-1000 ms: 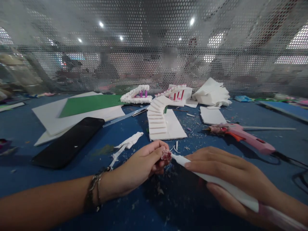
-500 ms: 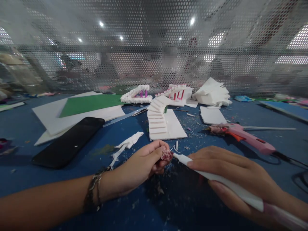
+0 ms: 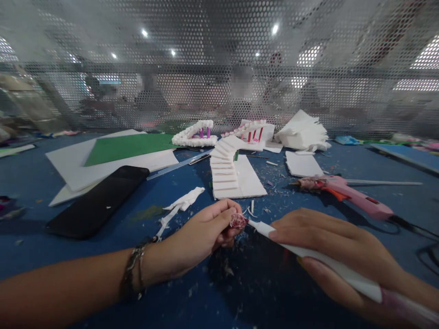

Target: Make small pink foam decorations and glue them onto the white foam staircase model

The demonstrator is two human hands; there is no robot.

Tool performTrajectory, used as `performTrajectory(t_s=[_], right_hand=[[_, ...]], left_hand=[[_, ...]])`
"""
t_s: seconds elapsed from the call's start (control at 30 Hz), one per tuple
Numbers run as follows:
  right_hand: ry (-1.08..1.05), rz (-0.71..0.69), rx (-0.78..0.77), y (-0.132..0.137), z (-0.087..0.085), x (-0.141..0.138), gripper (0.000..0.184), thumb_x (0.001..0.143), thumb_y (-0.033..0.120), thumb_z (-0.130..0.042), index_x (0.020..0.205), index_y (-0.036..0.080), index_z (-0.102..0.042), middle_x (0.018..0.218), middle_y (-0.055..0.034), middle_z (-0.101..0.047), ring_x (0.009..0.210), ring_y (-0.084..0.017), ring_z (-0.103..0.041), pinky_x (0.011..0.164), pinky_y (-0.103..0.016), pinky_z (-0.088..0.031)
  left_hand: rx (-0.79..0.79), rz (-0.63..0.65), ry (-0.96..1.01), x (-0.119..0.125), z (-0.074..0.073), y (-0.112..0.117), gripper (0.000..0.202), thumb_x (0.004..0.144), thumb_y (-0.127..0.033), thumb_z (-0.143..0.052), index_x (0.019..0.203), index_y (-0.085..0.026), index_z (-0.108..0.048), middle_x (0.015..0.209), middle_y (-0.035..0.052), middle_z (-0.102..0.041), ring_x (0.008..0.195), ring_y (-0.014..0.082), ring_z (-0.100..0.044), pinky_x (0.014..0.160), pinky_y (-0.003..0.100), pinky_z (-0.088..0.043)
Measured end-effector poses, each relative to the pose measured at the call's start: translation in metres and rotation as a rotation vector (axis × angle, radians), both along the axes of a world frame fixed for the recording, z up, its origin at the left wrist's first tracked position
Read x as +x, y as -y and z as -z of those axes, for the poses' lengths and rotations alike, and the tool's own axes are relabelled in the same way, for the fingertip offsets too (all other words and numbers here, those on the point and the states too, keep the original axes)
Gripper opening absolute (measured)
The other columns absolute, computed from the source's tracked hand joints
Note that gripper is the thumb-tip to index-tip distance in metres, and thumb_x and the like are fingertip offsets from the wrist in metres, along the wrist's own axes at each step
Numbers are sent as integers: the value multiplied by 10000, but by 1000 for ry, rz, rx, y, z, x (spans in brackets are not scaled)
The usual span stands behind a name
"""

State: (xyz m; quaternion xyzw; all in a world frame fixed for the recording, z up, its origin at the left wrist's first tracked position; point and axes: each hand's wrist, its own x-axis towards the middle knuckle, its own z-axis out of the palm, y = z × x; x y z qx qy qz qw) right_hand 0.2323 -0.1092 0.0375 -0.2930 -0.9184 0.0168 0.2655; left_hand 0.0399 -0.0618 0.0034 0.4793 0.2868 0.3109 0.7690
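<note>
Between its thumb and fingers, my left hand (image 3: 209, 228) pinches a small red-and-white mottled lump (image 3: 238, 221). My right hand (image 3: 339, 251) is wrapped round a white marker (image 3: 318, 258) with a pinkish-purple rear part; its dark red tip is at the right side of the lump, touching or nearly so. Just beyond both hands a small curved white staircase model (image 3: 224, 169) stands on a white base (image 3: 248, 178). A strip of crumpled white material (image 3: 185, 201) lies beside my left wrist.
A pink glue gun (image 3: 356, 196) with its cord lies at right. At left are a black phone (image 3: 99, 201), a green sheet (image 3: 130, 148) and white sheets. Other white models (image 3: 195, 135) and a stack of white pieces (image 3: 302, 132) stand before a perforated metal screen (image 3: 212, 55). Scraps litter the blue table.
The marker has shifted very slightly to the right in my right hand's grip area, and its red tip now shows more. My left hand has hardly moved.
</note>
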Motion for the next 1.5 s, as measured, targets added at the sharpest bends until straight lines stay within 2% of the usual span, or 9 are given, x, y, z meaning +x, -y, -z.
performTrajectory(t_s=[0.23, 0.43, 0.7, 0.83, 0.97, 1.4, 1.5], right_hand=[[-46, 12, -30, 0, 3, -2, 327, 705, 65, -427, 990, 199, -516, 853, -30, -643, 775, -124, -596, 688, -207, -487], [-130, 13, -27, 0, 11, -4, 328, 723, 115, -441, 1034, 202, -499, 922, -50, -624, 852, -146, -578, 740, -247, -471], [-153, -15, -42, -1, 11, -5, 338, 724, 99, -445, 1045, 194, -496, 932, -42, -615, 864, -121, -561, 768, -211, -450], [-140, -41, -57, 0, 13, -6, 344, 723, 95, -445, 1046, 194, -504, 953, -42, -616, 882, -121, -559, 770, -206, -451], [-141, 2, -14, 0, 14, -5, 330, 721, 114, -450, 1037, 194, -500, 941, -36, -613, 866, -108, -563, 771, -193, -447], [-71, -41, -5, 0, 14, -6, 312, 728, 109, -444, 1026, 176, -505, 944, -71, -607, 860, -135, -563, 727, -243, -469], [-95, -9, 19, 0, 14, -6, 317, 723, 98, -443, 1020, 185, -508, 924, -65, -613, 843, -131, -568, 733, -242, -466]], left_hand=[[-2, 11, 2, -1, 0, 0, 145, 820, -197, -369, 686, -157, -403, 520, -67, -352, 440, 44, -229, 449, 195, -154], [-6, -24, -12, 0, 0, 1, 111, 785, -213, -436, 693, -152, -427, 577, -55, -383, 473, 43, -276, 458, 192, -170], [31, -15, -35, 0, 0, 1, 129, 803, -227, -419, 699, -151, -432, 562, -62, -388, 470, 42, -278, 459, 188, -177], [33, -15, -57, -1, 0, 2, 129, 810, -213, -413, 696, -154, -427, 561, -65, -391, 470, 41, -276, 469, 186, -194], [43, -18, -44, -1, 1, 2, 128, 798, -232, -439, 699, -151, -432, 573, -59, -399, 478, 42, -284, 468, 185, -191], [47, -13, -32, -1, 3, 1, 120, 797, -229, -446, 699, -160, -443, 567, -51, -425, 479, 50, -321, 473, 198, -211], [60, -19, -35, 0, 2, 1, 125, 800, -231, -444, 696, -160, -445, 573, -51, -428, 487, 51, -326, 480, 197, -219]])
